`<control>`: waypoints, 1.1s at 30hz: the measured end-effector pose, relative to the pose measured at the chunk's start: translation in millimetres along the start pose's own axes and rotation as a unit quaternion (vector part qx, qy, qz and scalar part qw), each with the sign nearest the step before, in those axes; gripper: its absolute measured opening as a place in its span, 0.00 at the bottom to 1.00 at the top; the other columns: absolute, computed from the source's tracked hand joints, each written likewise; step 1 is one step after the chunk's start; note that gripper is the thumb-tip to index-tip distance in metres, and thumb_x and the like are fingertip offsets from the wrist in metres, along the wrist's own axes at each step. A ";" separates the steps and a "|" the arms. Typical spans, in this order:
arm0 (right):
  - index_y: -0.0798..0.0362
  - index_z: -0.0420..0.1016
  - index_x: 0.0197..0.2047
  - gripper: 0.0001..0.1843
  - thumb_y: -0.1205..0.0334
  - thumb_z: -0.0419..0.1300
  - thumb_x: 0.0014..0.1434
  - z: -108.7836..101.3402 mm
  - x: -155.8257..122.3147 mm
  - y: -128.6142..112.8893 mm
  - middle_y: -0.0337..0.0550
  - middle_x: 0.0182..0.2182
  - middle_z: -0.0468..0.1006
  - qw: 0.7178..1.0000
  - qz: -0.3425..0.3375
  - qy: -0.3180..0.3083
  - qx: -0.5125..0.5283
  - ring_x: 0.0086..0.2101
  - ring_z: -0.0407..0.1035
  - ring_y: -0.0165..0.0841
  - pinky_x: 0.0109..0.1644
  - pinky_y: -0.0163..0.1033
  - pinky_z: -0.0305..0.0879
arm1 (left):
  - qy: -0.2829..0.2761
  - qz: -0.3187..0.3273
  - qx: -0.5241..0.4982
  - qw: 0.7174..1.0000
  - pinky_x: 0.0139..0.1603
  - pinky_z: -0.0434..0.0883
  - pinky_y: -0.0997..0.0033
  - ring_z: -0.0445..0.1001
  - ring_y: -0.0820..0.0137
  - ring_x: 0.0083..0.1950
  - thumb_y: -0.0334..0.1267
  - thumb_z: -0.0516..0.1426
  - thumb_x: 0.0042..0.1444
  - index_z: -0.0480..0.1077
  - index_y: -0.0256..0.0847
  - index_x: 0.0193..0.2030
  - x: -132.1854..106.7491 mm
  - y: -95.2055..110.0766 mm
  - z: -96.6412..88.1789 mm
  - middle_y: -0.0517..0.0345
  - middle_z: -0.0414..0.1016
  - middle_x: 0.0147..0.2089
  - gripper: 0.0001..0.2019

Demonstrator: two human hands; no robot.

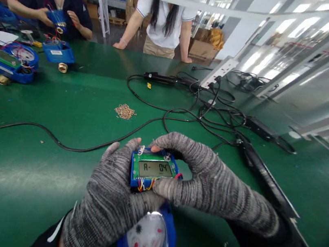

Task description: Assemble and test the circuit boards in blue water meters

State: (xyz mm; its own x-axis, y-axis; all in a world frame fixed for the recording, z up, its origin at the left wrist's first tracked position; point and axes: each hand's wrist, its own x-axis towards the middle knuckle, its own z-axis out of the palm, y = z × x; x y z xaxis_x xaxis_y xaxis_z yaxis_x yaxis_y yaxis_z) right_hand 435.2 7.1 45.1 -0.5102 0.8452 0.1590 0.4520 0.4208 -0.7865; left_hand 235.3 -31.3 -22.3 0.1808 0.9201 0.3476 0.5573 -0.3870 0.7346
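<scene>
Between my two grey-gloved hands is a green circuit board with an LCD display reading "A- 04", set in a blue housing. My left hand supports the housing from its left side and below. My right hand grips its right side, fingers over the far edge and thumb at the near edge. Thin coloured wires come out along the near edge beside my right thumb. Directly below, a blue water meter body shows a round dial with red pointers under a clear cover, partly hidden by my left hand.
A pile of small screws lies mid-table. Black cables, an electric screwdriver and a power strip spread to the right. Other blue meters stand at the left. Two people are across the table, one holding a meter.
</scene>
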 end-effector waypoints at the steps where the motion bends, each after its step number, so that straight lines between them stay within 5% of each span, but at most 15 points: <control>1: 0.49 0.72 0.50 0.24 0.54 0.72 0.52 0.4 -1.0 0.6 0.42 0.46 0.80 1.000 -0.006 -0.002 0.002 0.45 0.75 0.41 0.46 0.42 0.74 | 0.014 0.002 0.008 1.000 0.56 0.73 0.34 0.78 0.47 0.54 0.54 0.65 0.51 0.61 0.43 0.63 3.3 0.4 1.4 0.40 0.75 0.57 0.36; 4: 0.49 0.72 0.50 0.23 0.55 0.72 0.53 1.5 -3.7 3.4 0.41 0.46 0.80 1.000 -0.010 -0.013 -0.005 0.45 0.76 0.40 0.47 0.43 0.75 | 0.052 0.019 0.047 0.997 0.59 0.70 0.32 0.79 0.50 0.50 0.49 0.67 0.49 0.67 0.43 0.55 7.8 -3.0 2.7 0.45 0.79 0.50 0.28; 15: 0.44 0.70 0.54 0.31 0.52 0.74 0.49 28.5 -11.4 4.9 0.41 0.47 0.77 0.997 -0.053 0.051 0.030 0.46 0.76 0.39 0.47 0.42 0.76 | 0.071 0.092 0.076 0.990 0.50 0.75 0.36 0.79 0.51 0.45 0.43 0.60 0.52 0.71 0.41 0.50 10.9 -9.2 1.3 0.46 0.81 0.44 0.19; 21: 0.43 0.67 0.58 0.37 0.49 0.75 0.47 44.8 -11.4 14.1 0.46 0.50 0.76 0.990 -0.072 0.102 -0.069 0.50 0.74 0.45 0.53 0.51 0.74 | 0.086 0.102 0.083 0.988 0.54 0.73 0.33 0.79 0.51 0.46 0.39 0.58 0.53 0.72 0.39 0.50 10.1 -11.3 6.3 0.45 0.81 0.44 0.17; 24: 0.42 0.66 0.60 0.38 0.48 0.74 0.48 44.7 -13.8 19.8 0.47 0.51 0.75 0.987 -0.092 0.094 -0.097 0.52 0.72 0.47 0.56 0.54 0.72 | 0.030 0.079 0.013 0.996 0.59 0.70 0.33 0.79 0.50 0.51 0.41 0.63 0.51 0.72 0.40 0.53 10.2 -18.5 -4.2 0.45 0.81 0.49 0.21; 28: 0.41 0.64 0.61 0.37 0.49 0.72 0.51 44.6 -19.3 23.8 0.47 0.50 0.74 0.987 -0.099 0.083 -0.098 0.50 0.71 0.46 0.52 0.51 0.74 | -0.142 -0.034 -0.150 0.978 0.60 0.74 0.49 0.76 0.54 0.59 0.43 0.68 0.49 0.67 0.48 0.63 8.6 -31.0 -35.8 0.50 0.75 0.61 0.33; 33: 0.39 0.63 0.61 0.37 0.50 0.72 0.51 47.0 -21.6 25.7 0.46 0.47 0.73 0.985 -0.116 0.086 -0.095 0.46 0.71 0.46 0.45 0.50 0.74 | -0.101 -0.065 -0.176 0.977 0.55 0.77 0.54 0.79 0.58 0.52 0.42 0.64 0.56 0.76 0.46 0.49 8.1 -30.7 -53.0 0.54 0.80 0.50 0.14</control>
State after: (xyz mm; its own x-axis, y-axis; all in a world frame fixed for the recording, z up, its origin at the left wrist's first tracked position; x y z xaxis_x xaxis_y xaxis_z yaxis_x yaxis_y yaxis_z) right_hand 423.5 -15.8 -6.5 -0.4923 0.7552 0.4327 0.4745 0.6497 -0.5939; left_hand 176.7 -15.1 -11.2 0.3023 0.9425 0.1422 0.2793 -0.2302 0.9322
